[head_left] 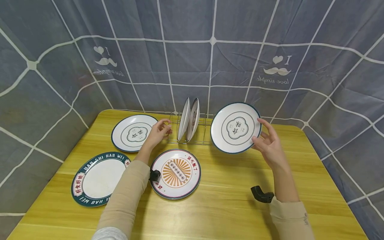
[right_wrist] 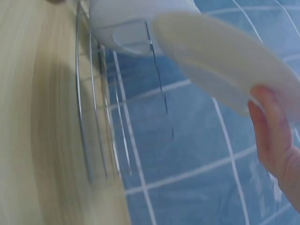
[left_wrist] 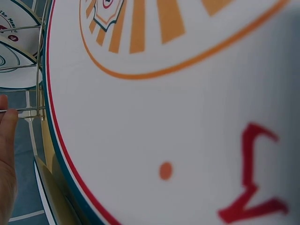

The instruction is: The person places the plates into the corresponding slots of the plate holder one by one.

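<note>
My right hand holds a white plate with a dark blue rim by its right edge, thumb on the face and fingers at the rim. The plate is raised and tilted at the right end of a wire dish rack. Two plates, one white and one with a printed face, stand on edge in the rack. My left hand is at the rack's left end, its fingertips pinching the wire. In the right wrist view, the held plate shows its pale underside above the wires.
A plate with an orange sunburst lies on the wooden table in front of the rack. At the left are a blue-rimmed plate and an oval green-rimmed platter. A grey grid-patterned curtain surrounds the table's back and sides.
</note>
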`<state>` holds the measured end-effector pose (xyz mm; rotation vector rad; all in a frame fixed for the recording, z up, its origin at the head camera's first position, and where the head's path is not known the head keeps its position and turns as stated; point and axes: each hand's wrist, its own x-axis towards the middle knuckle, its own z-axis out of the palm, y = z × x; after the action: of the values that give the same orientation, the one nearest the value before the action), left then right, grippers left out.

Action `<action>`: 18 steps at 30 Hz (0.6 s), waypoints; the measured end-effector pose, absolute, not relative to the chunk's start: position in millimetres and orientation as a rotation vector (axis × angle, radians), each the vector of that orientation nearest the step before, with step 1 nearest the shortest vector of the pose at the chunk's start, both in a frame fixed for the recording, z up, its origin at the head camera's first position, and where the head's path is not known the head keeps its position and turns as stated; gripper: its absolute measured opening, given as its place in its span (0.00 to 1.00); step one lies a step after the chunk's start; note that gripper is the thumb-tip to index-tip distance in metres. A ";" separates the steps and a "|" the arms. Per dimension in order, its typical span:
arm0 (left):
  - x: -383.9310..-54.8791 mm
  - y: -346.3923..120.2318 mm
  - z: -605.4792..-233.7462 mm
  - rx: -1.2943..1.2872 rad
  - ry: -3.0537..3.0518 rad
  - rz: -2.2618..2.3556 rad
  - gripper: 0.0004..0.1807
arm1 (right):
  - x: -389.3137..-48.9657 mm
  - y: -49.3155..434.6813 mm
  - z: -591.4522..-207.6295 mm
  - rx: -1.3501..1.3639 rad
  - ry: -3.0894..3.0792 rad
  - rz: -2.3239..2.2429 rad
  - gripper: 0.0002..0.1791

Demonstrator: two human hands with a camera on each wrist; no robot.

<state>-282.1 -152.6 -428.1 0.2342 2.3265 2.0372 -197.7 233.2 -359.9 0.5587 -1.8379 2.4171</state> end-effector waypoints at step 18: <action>-282.6 -152.9 -429.7 0.244 2.362 2.020 0.18 | -235.0 164.4 -351.1 0.355 -1.990 2.137 0.34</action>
<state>-282.6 -152.9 -429.7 0.2436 2.3624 2.0196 -235.0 164.4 -351.1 0.3555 -1.9903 2.1370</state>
